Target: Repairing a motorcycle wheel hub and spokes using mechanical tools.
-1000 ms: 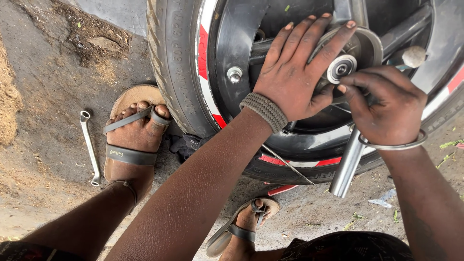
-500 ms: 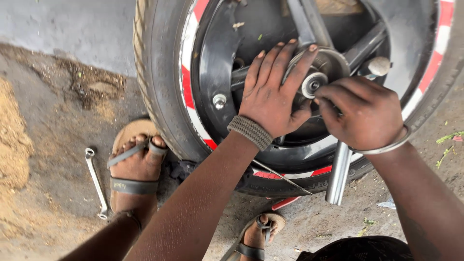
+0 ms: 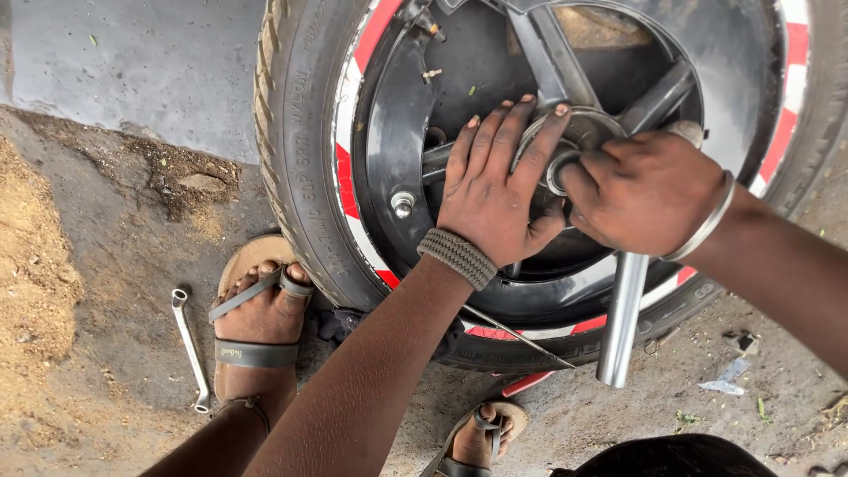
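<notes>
My left hand (image 3: 495, 199) flat, fingers spread on wheel hub (image 3: 587, 132); right hand (image 3: 645, 194) fingers clamped round steel wrench (image 3: 623, 314).

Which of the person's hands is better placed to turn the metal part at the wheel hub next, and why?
Probably the right hand: its fingers already close around the round metal part at the hub. The left hand lies flat on the wheel, seemingly only steadying it.

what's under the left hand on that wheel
The left hand lies flat on the black wheel, fingertips reaching the round metal hub. Dark spokes show beyond it. What lies beneath the palm is covered. The right hand grips beside it.
</notes>
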